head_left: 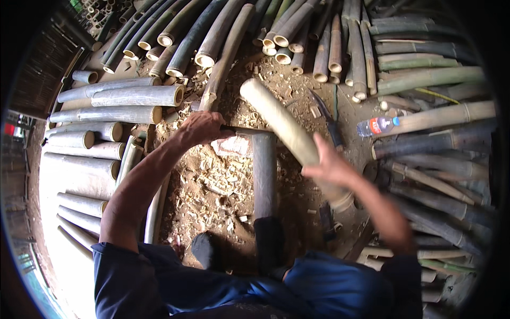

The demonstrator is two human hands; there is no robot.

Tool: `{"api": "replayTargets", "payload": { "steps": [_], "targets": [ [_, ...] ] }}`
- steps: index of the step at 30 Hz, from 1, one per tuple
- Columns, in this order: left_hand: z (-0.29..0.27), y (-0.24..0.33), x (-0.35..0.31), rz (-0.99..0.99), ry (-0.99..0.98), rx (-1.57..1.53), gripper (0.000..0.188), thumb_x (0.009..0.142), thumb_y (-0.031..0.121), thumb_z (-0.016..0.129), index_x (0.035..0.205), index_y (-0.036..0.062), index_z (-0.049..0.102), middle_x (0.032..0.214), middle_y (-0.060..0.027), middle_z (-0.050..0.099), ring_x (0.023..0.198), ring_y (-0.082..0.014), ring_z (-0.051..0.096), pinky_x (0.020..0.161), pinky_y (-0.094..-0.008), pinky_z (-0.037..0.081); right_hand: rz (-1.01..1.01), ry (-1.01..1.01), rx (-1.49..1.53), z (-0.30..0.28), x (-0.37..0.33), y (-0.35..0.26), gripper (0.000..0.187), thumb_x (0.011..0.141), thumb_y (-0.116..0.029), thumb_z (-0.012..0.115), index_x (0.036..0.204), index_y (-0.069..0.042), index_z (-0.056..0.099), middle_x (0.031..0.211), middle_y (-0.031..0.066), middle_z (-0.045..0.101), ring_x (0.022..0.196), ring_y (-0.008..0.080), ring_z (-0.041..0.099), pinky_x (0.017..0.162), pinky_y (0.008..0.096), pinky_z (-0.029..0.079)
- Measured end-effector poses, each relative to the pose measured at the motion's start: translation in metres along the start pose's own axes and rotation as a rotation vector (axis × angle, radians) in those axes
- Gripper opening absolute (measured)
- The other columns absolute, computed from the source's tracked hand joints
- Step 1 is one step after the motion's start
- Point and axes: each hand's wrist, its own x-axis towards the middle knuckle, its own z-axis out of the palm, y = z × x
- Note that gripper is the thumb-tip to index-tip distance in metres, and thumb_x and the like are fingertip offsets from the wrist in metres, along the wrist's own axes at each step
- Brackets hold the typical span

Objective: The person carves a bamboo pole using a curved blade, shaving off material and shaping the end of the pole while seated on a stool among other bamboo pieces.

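My left hand (201,129) grips the handle of a thin blade (247,129) that lies across the far end of a grey bamboo pole (264,170). The pole runs from between my feet away from me. My right hand (332,167) holds a thick pale bamboo length (279,119) near its lower end; it slants up to the left, its far end above the blade. My black shoes (270,242) rest by the pole's near end.
Bamboo poles are stacked all around: pale ones (122,97) at left, green and dark ones (212,32) at the top and right. A machete (328,118) and a plastic water bottle (377,126) lie on the ground to the right. Wood chips (212,181) cover the dirt.
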Motion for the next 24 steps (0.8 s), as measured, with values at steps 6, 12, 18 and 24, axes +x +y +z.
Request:
{"api": "replayTargets", "payload": {
  "steps": [6,12,18,24],
  "targets": [
    [-0.006,-0.027,-0.027,-0.006,-0.007,0.039,0.051,0.092,0.064,0.066,0.094,0.0148,0.081,0.062,-0.0035,0.068,0.058,-0.0198,0.068,0.061,-0.0398,0.056,-0.283,0.147,0.371,-0.152,0.014,-0.106,0.086,0.078,-0.031,0.083,0.142,0.011,0.043,0.124,0.0239,0.063,0.109,0.0278,0.066,0.098,0.0366,0.053],
    [-0.014,0.0,-0.009,0.062,0.001,-0.023,0.053,0.092,0.064,0.065,0.091,0.0124,0.08,0.062,-0.0061,0.068,0.058,-0.022,0.068,0.058,-0.0415,0.055,-0.234,0.496,0.555,-0.021,0.021,-0.068,0.073,0.08,-0.024,0.078,0.137,0.008,0.044,0.121,0.0228,0.06,0.105,0.0315,0.064,0.099,0.0432,0.052],
    [-0.022,-0.006,-0.009,0.013,-0.052,-0.021,0.052,0.092,0.063,0.068,0.089,0.012,0.08,0.061,-0.0059,0.067,0.057,-0.0227,0.068,0.058,-0.0426,0.054,-0.097,0.027,0.085,-0.097,0.048,-0.051,0.102,0.073,-0.03,0.084,0.148,0.016,0.033,0.138,0.0338,0.055,0.125,0.0367,0.06,0.11,0.0379,0.048],
    [-0.014,-0.013,-0.019,0.02,-0.038,0.007,0.057,0.091,0.065,0.067,0.087,0.0096,0.078,0.061,-0.0072,0.067,0.057,-0.0256,0.067,0.059,-0.0438,0.054,-0.368,0.714,0.657,-0.113,0.012,-0.119,0.072,0.08,-0.033,0.079,0.132,0.005,0.046,0.104,0.0175,0.065,0.083,0.0217,0.068,0.073,0.039,0.059]
  ]
}}
